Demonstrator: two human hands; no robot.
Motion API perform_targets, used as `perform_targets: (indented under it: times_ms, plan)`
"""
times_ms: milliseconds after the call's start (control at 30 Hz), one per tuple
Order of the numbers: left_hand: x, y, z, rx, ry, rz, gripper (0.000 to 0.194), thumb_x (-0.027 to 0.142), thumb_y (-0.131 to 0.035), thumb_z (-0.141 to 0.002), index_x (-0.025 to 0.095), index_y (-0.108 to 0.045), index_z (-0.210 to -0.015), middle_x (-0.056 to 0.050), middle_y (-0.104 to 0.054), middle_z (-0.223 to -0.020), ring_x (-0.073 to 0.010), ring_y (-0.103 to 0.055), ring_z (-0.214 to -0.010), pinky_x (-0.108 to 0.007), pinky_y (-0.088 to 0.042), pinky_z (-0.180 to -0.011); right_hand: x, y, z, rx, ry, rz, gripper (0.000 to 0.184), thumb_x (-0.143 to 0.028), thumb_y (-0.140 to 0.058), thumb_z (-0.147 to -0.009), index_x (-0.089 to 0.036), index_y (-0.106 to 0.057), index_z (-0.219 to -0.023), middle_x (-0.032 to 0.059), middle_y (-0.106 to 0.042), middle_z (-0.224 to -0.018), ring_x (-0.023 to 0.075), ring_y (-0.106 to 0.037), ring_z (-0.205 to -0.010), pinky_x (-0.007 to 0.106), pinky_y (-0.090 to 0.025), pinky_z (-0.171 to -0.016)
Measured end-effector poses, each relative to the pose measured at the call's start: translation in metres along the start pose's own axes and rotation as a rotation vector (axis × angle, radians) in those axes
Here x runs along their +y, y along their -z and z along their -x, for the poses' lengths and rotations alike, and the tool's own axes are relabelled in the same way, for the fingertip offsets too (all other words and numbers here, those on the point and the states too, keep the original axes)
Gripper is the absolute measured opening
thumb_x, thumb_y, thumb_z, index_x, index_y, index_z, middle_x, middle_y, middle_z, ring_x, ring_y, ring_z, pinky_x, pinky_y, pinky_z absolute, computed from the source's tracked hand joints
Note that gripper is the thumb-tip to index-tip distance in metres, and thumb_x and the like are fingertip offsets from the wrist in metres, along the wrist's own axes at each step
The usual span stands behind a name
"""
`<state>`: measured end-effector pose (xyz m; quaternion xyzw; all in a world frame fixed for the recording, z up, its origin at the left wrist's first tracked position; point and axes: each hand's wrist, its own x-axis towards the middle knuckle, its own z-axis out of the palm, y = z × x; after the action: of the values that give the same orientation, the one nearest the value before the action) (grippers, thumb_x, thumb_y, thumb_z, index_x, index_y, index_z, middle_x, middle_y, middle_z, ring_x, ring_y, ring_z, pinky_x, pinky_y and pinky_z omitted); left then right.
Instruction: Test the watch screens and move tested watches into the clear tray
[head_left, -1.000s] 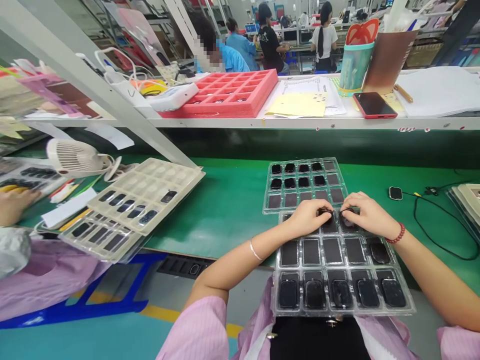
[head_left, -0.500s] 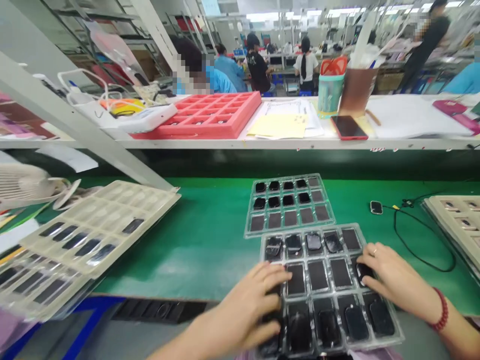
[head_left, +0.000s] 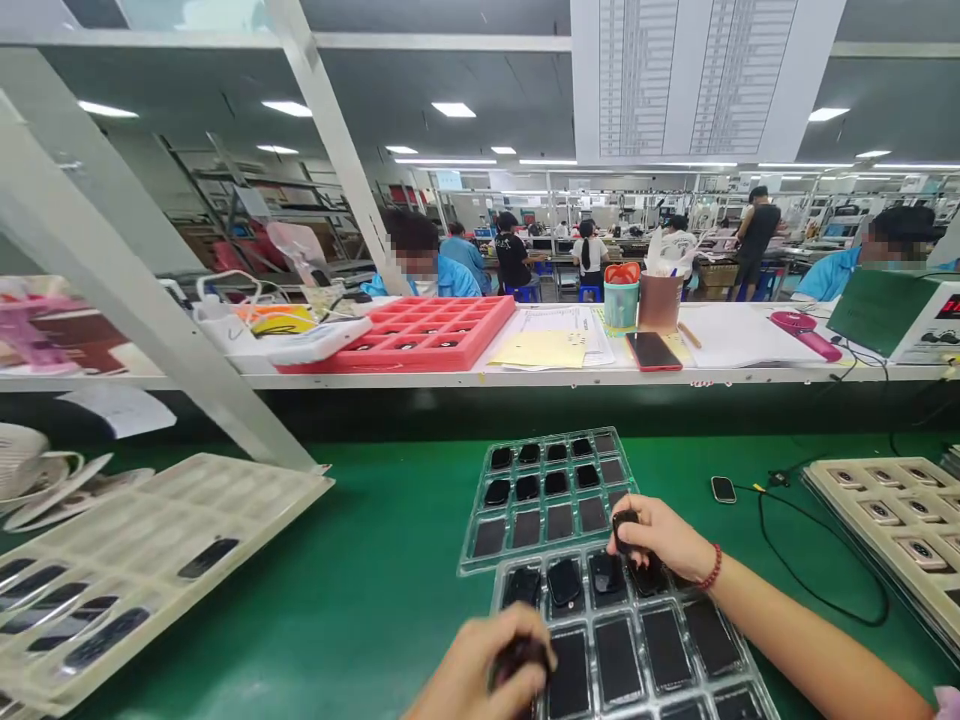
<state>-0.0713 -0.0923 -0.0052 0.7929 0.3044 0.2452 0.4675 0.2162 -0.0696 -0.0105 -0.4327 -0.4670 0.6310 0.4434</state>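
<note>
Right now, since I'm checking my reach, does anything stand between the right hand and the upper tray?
Nothing visible does. The right hand, pinching a black piece, sits just off the upper tray's near corner, above the lower tray, with no object between them.

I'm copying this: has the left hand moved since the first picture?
Yes: the left hand moved back, from the far row of the plastic tray to its left edge.

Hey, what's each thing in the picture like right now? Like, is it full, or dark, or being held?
Left hand, closed around a dark piece
Right hand, fingers pinching a small black piece
Front clear plastic tray, flat on the green mat, dark pieces in its pockets
Back clear plastic tray, pockets holding dark pieces
Phone in a red case, lying on the shelf, screen dark
</note>
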Motion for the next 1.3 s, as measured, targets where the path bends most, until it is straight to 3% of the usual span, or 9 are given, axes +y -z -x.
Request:
perform_targets:
  times_ms: [67, 167, 267, 467, 700, 867, 1067, 1300]
  plan:
    - [0.009, 0.002, -0.038, 0.058, 0.097, 0.2, 0.03, 0.042, -0.064, -0.081, 0.016, -0.065, -0.097, -0.007, -0.071, -0.085, -0.0163, -0.06, -0.075, -0.024, -0.045, -0.066, 0.007, -0.004, -0.012, 0.02, 0.018, -0.042, 0.037, -0.041, -0.076, -0.073, -0.016, -0.059, -0.095, 0.0043, -0.073, -0.077, 0.0059, -0.05, -0.042, 0.018, -0.038, -0.04]
    - [0.01, -0.001, -0.087, 0.101, 0.222, 0.511, 0.047, 0.043, -0.071, -0.074, 0.015, -0.063, -0.11, -0.009, -0.07, -0.092, -0.0113, -0.055, -0.063, -0.021, -0.038, -0.055, 0.012, -0.002, -0.015, 0.042, 0.05, -0.127, 0.051, -0.045, -0.075, -0.075, -0.019, -0.061, -0.116, 0.0073, -0.072, -0.101, 0.0097, -0.062, -0.059, 0.021, -0.05, -0.049]
    - [-0.003, -0.009, -0.108, 0.071, 0.278, 0.781, 0.066, 0.042, -0.075, -0.071, 0.017, -0.056, -0.128, -0.013, -0.067, -0.112, -0.0102, -0.059, -0.064, -0.02, -0.033, -0.052, 0.016, 0.005, -0.009, 0.06, 0.073, -0.271, 0.058, -0.04, -0.08, -0.073, -0.022, -0.061, -0.125, 0.006, -0.071, -0.1, 0.011, -0.065, -0.068, 0.023, -0.055, -0.056]
    - [-0.03, -0.017, -0.102, 0.066, 0.192, 0.863, 0.084, 0.053, -0.082, -0.064, 0.018, -0.051, -0.134, -0.01, -0.067, -0.103, -0.0094, -0.062, -0.061, -0.018, -0.034, -0.049, 0.025, 0.009, -0.008, -0.003, 0.094, -0.274, 0.049, -0.041, -0.084, -0.071, -0.021, -0.07, -0.112, 0.0059, -0.072, -0.097, 0.0067, -0.061, -0.054, 0.019, -0.052, -0.05]
    - [-0.031, -0.02, -0.099, 0.028, 0.13, 0.783, 0.078, 0.055, -0.083, -0.06, 0.018, -0.052, -0.12, 0.001, -0.061, -0.078, -0.0082, -0.06, -0.052, -0.018, -0.04, -0.049, 0.031, 0.008, -0.006, -0.079, 0.116, -0.131, 0.048, -0.043, -0.084, -0.07, -0.021, -0.072, -0.111, 0.0072, -0.072, -0.103, 0.0039, -0.058, -0.048, 0.018, -0.049, -0.048]
    - [-0.029, -0.018, -0.1, 0.033, 0.168, 0.766, 0.07, 0.056, -0.08, -0.064, 0.015, -0.055, -0.115, -0.007, -0.067, -0.092, -0.0108, -0.065, -0.058, -0.021, -0.045, -0.054, 0.029, 0.007, -0.005, -0.066, 0.115, -0.142, 0.049, -0.046, -0.079, -0.075, -0.022, -0.07, -0.117, 0.0084, -0.071, -0.104, 0.0112, -0.066, -0.06, 0.026, -0.054, -0.057]
    - [-0.017, -0.009, -0.111, 0.052, 0.247, 0.787, 0.066, 0.051, -0.077, -0.07, 0.015, -0.057, -0.121, -0.013, -0.066, -0.113, -0.013, -0.067, -0.071, -0.022, -0.047, -0.06, 0.025, 0.005, -0.005, 0.062, 0.167, -0.171, 0.053, -0.053, -0.077, -0.075, -0.023, -0.068, -0.119, 0.0108, -0.067, -0.115, 0.0183, -0.067, -0.078, 0.032, -0.056, -0.063]
    - [-0.021, -0.019, -0.12, 0.059, 0.222, 0.616, 0.053, 0.056, -0.066, -0.076, 0.011, -0.062, -0.104, -0.007, -0.069, -0.082, -0.0095, -0.058, -0.05, -0.02, -0.031, -0.046, 0.025, 0.002, -0.008, 0.112, 0.199, -0.021, 0.045, -0.06, -0.066, -0.08, -0.018, -0.066, -0.097, 0.0043, -0.069, -0.08, 0.0102, -0.055, -0.051, 0.025, -0.044, -0.048]
